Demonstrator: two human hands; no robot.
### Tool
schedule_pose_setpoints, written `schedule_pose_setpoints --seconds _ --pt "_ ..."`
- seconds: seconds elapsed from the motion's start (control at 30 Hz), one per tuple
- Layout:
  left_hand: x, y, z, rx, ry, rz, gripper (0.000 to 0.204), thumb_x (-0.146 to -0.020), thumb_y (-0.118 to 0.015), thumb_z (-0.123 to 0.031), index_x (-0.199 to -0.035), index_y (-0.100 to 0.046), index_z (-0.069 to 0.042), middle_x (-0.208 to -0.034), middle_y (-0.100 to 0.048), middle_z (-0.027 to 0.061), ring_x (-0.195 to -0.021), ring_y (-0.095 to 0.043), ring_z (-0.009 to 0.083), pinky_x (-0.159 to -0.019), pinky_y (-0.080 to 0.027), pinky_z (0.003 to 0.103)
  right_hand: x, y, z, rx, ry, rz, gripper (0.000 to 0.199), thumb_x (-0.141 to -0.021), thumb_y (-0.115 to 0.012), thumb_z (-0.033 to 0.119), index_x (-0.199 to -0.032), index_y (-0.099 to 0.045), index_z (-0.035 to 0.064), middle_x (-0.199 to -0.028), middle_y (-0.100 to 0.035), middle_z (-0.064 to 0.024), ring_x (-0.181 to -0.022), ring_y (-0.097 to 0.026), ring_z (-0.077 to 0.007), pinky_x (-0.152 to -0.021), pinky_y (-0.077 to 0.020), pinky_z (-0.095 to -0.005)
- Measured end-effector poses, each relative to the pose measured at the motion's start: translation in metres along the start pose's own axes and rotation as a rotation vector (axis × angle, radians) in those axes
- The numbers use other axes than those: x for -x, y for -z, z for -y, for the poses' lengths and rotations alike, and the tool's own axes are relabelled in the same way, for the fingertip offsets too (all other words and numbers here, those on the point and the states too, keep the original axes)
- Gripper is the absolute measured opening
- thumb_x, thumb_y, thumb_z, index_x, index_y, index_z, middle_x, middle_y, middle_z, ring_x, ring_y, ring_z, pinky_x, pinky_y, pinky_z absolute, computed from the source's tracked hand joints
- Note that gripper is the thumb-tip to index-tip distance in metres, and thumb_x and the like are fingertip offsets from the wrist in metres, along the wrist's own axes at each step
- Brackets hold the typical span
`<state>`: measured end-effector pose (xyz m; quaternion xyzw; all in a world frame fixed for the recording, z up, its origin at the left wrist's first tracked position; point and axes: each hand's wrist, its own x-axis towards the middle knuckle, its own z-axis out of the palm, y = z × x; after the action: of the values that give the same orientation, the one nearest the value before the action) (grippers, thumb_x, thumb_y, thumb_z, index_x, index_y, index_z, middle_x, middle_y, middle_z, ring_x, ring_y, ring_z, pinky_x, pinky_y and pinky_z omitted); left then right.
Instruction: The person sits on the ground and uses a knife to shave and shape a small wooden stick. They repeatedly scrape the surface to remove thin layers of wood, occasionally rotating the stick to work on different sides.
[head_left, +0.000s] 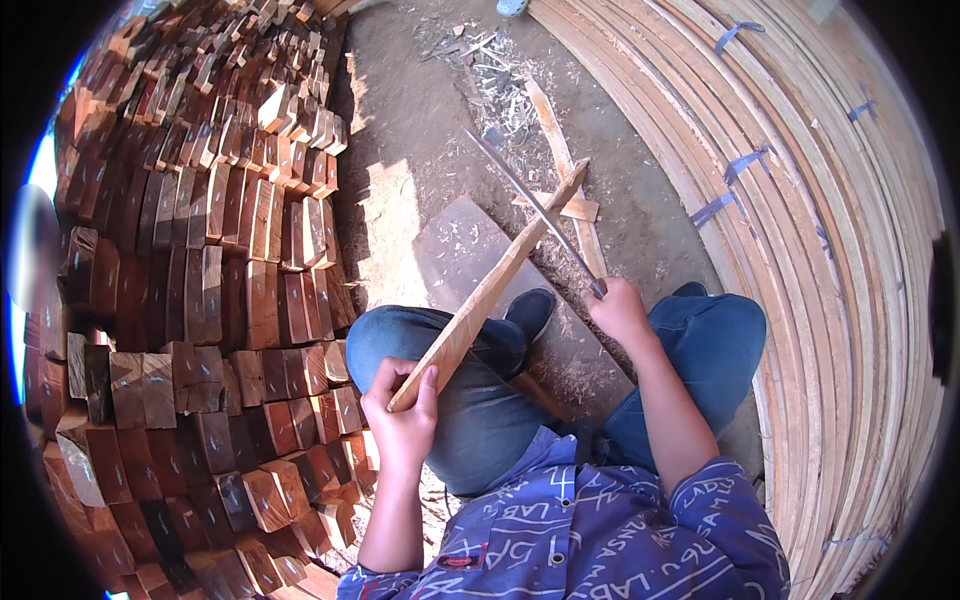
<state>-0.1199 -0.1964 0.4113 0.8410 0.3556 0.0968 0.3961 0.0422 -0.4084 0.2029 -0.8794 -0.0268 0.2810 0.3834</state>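
Shirt (600,530): blue, patterned, at the lower edge, closest to the lens
Left hand (403,412): fingers wrapped around the near end of the wooden slat (490,290), above the left knee
Wooden slat: pale, long, tilted up and away to the right across the lap
Right hand (620,310): closed on the handle of the long blade (535,205)
Long blade: thin, metal, crossing the slat near its far end, touching it
Trousers (480,390): blue denim, knees apart
Block stack (200,260): reddish cut timber, at left
Bent strips (830,250): pale bundled lengths, at right
Ground (420,150): dirt with shavings
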Motion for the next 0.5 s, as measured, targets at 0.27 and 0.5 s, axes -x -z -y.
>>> schedule_pose_setpoints --seconds 0.27,0.5 --pt "0.001 0.001 -0.005 -0.063 -0.162 -0.004 0.013 -0.086 -0.07 -0.004 -0.08 -0.059 0.001 -0.065 -0.064 0.0114 -0.059 -0.06 0.0128 -0.056 -0.047 0.028 0.042 -0.038 0.007 -0.193 0.046 0.121 0.031 -0.081 -0.074 0.029 -0.085 -0.069 -0.0016 -0.078 -0.069 -0.0219 -0.078 -0.068 -0.0375 -0.072 -0.0521 -0.0437" --pt "-0.008 0.005 -0.02 -0.104 -0.346 0.066 0.014 -0.085 -0.071 -0.008 -0.081 -0.06 -0.001 -0.067 -0.065 0.0189 -0.065 -0.068 0.0369 -0.057 -0.052 0.041 0.064 -0.028 -0.034 -0.255 -0.025 0.047 0.026 -0.083 -0.074 0.024 -0.08 -0.068 -0.0008 -0.062 -0.061 -0.0109 -0.053 -0.059 -0.0226 -0.051 -0.0452 -0.0377"
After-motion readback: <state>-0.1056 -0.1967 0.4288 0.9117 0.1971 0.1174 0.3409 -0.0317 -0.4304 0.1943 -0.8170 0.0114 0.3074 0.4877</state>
